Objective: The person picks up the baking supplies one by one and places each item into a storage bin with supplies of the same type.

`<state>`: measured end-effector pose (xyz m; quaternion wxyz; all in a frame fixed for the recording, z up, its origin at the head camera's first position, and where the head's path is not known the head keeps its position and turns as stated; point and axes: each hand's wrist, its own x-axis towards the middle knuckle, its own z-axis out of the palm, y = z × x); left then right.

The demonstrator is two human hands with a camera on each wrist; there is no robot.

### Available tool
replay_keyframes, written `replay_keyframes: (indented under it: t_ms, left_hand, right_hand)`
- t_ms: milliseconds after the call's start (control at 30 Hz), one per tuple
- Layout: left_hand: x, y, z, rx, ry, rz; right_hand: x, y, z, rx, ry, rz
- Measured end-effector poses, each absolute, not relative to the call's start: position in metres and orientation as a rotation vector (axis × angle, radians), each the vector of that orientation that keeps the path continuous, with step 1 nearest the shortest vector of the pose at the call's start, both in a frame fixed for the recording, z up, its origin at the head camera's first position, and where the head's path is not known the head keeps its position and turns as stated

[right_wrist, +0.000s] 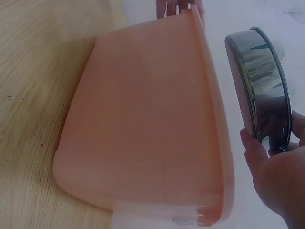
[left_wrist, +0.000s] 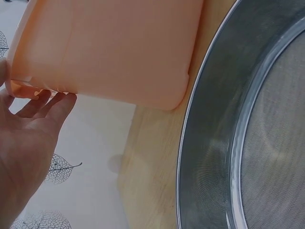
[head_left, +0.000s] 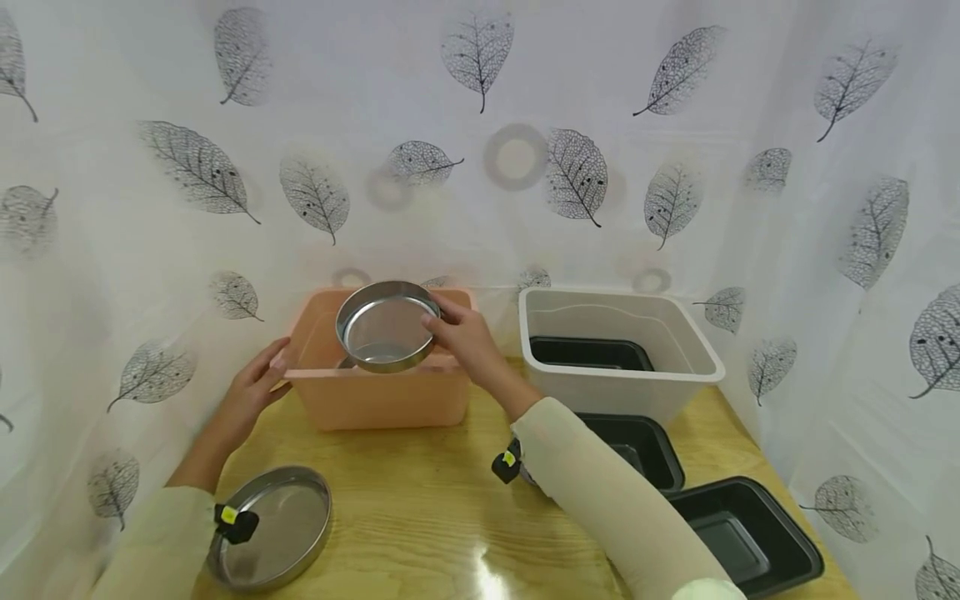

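My right hand [head_left: 467, 340] pinches the edge of a round metal sieve [head_left: 386, 327], thumb on one side and fingers on the other. The sieve is tilted above the opening of a peach-coloured plastic bin [head_left: 382, 404]. In the right wrist view, its shiny side wall [right_wrist: 267, 71] stands apart from the bin's rim. My left hand [head_left: 251, 390] grips the bin's left end; the left wrist view shows fingers [left_wrist: 57, 107] curled under the rim. A bit of metal edge shows inside the bin, mostly hidden. A second round sieve [head_left: 288, 521] lies on the table beneath my left forearm.
To the right stands a white plastic bin [head_left: 622, 377] with a black rectangular pan [head_left: 588, 352] inside. Another black pan [head_left: 645, 446] lies before it, partly behind my right sleeve, and a third [head_left: 742, 533] nearer. A leaf-print curtain [head_left: 480, 233] surrounds the wooden table [head_left: 397, 500].
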<state>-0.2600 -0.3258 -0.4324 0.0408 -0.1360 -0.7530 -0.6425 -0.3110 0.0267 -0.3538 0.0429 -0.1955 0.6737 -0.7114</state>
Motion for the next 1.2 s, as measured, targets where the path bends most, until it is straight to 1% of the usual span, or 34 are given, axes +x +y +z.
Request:
replay_keyframes:
  t_ms: [267,433,700,1200]
  left_hand:
    - [-0.262,-0.324,-0.43,-0.42,-2.303,-1.982]
    - [-0.262,-0.323,-0.43,-0.411,-2.325,-1.965]
    - [-0.26,-0.324,-0.43,-0.416,-2.291,-1.99]
    - [-0.26,-0.321,-0.434,-0.419,-2.236,-2.045]
  right_hand:
    - [-0.341,0.011,-0.364,-0.52,2.074,-2.189]
    - [-0.354,0.003,-0.366,-0.5,2.1,-2.142]
    - [-0.365,-0.009,-0.368,-0.543,2.274,-1.973]
    - [-0.381,-0.028,-0.378,-0.618,2.189,-1.92]
